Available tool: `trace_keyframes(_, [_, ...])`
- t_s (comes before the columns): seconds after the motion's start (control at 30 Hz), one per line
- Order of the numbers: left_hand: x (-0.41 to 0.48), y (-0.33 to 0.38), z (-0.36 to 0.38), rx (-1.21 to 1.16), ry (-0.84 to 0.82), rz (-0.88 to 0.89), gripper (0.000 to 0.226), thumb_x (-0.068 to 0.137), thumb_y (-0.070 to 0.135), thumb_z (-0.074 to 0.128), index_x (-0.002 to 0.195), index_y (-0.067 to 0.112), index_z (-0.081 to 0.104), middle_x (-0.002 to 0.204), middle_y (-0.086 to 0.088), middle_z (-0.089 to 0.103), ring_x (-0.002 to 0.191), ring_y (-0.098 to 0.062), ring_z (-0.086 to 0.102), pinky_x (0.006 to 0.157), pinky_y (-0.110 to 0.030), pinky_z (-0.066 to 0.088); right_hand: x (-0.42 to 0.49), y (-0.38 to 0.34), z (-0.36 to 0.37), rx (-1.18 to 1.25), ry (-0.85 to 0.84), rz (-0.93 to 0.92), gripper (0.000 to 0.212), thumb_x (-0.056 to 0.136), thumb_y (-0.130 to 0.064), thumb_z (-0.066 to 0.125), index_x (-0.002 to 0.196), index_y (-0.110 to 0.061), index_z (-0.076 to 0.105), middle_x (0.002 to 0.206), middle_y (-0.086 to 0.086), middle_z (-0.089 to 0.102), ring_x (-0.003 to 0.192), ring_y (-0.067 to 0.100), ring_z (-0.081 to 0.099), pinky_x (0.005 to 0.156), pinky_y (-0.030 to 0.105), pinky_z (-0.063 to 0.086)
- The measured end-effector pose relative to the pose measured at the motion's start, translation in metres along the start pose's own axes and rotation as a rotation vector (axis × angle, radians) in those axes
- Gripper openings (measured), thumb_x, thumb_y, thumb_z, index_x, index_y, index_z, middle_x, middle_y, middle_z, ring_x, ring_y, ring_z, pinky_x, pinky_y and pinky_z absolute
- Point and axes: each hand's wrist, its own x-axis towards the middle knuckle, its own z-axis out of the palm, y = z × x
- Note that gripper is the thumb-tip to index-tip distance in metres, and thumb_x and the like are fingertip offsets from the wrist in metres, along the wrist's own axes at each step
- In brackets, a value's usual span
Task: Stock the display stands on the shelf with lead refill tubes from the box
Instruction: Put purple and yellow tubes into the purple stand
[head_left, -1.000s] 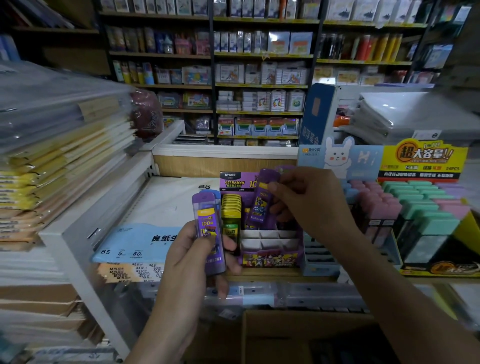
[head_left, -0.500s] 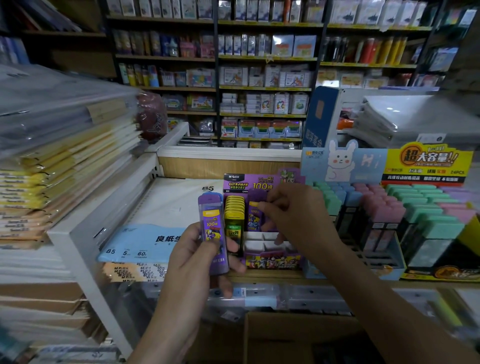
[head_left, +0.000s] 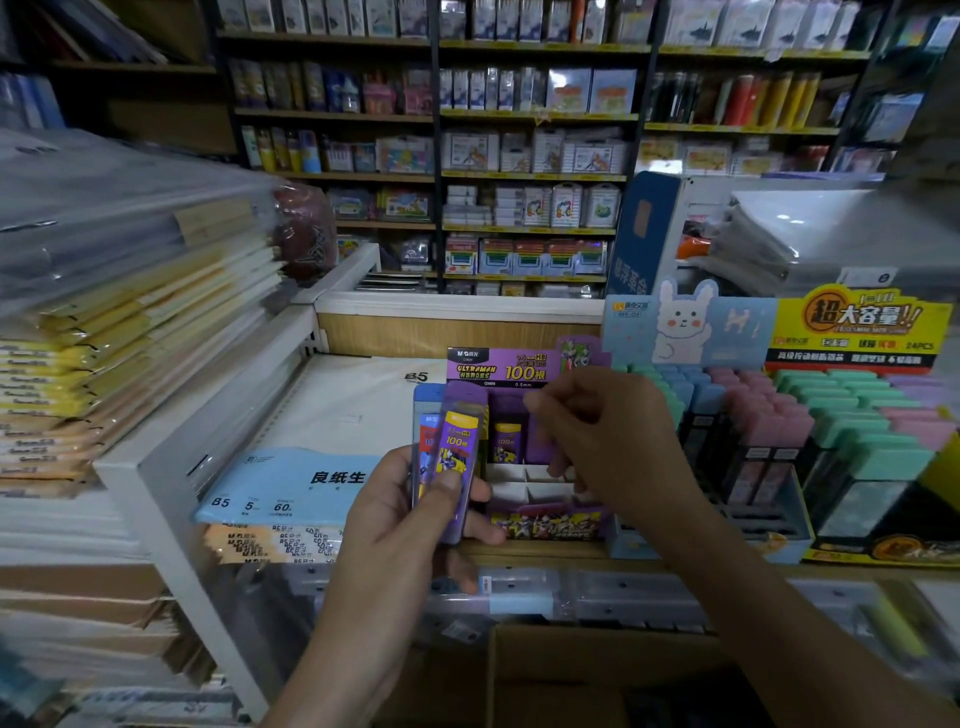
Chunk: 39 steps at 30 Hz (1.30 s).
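Note:
My left hand (head_left: 400, 530) grips a small bunch of lead refill tubes (head_left: 453, 457) upright, a purple one in front and a blue one behind, just left of the purple display stand (head_left: 545, 522) on the shelf. One purple tube (head_left: 506, 436) stands in the stand's back row. My right hand (head_left: 608, 447) hovers over the stand with curled fingers, thumb and forefinger close together. The hand's own back hides whether they pinch anything. White dividers in the stand's front rows hold no tubes. A brown cardboard box (head_left: 571, 675) sits below the shelf.
A blue B5 paper pack (head_left: 291, 488) lies left of the stand. Pastel-coloured stock in a rabbit-card display (head_left: 727, 415) and a yellow display (head_left: 862, 322) stand to the right. Stacked notebooks (head_left: 104, 322) fill the left bay behind a white shelf post (head_left: 156, 467).
My right hand lowered a purple tube into the stand's back row, and its fingers have since shifted a little to the right of that tube. The left hand kept its bunch of tubes nearly still.

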Motion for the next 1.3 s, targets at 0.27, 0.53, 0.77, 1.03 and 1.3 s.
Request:
trace_keyframes(0.27, [-0.002,-0.001,0.011,0.059,-0.051,0.027,0.013,0.087,0.030,0.064,0.099,0.030,0.071,0.092,-0.016,0.074,0.068,-0.027,0.074,0.038,-0.026,0.046,-0.005,-0.012,-0.003,0.360,-0.216,0.050,0.018,0.091,-0.019,0.072,0.091,-0.001,0.070,0.075,0.018,0.072,0.051,0.023,0.062,0.038,0.027,0.046])
trace_keyframes(0.53, [-0.003,0.002,0.010,0.040,-0.035,0.002,0.020,0.089,0.039,0.060,0.104,0.029,0.069,0.100,-0.011,0.078,0.077,-0.033,0.077,0.035,-0.023,0.046,-0.002,-0.008,-0.016,0.443,-0.140,0.037,0.011,0.090,-0.012,0.073,0.088,-0.002,0.067,0.072,0.019,0.072,0.051,0.024,0.064,0.043,0.029,0.051])
trace_keyframes(0.77, [-0.003,0.002,0.002,0.053,0.054,0.014,0.020,0.100,0.031,0.052,0.093,0.024,0.069,0.083,-0.009,0.072,0.073,-0.036,0.077,0.034,-0.026,0.045,0.008,-0.005,-0.029,0.289,0.028,-0.052,0.013,0.090,-0.016,0.073,0.097,-0.006,0.069,0.070,0.014,0.071,0.054,0.026,0.068,0.047,0.038,0.056])
trace_keyframes(1.03, [-0.001,0.007,-0.005,0.066,0.040,0.090,0.022,0.093,0.036,0.055,0.095,0.019,0.069,0.082,-0.011,0.071,0.073,-0.030,0.076,0.037,-0.026,0.045,0.010,-0.002,-0.009,0.141,0.031,-0.100,0.021,0.091,-0.008,0.071,0.092,-0.027,0.064,0.071,0.004,0.073,0.056,0.014,0.071,0.049,0.022,0.055])
trace_keyframes(1.3, [0.000,0.012,-0.011,0.077,0.045,0.134,0.014,0.097,0.030,0.054,0.096,0.025,0.067,0.087,-0.017,0.073,0.074,-0.030,0.076,0.037,-0.026,0.046,0.011,0.000,0.000,-0.006,0.036,-0.216,0.016,0.089,-0.013,0.074,0.101,-0.023,0.068,0.068,-0.001,0.072,0.054,0.005,0.068,0.055,0.019,0.056])
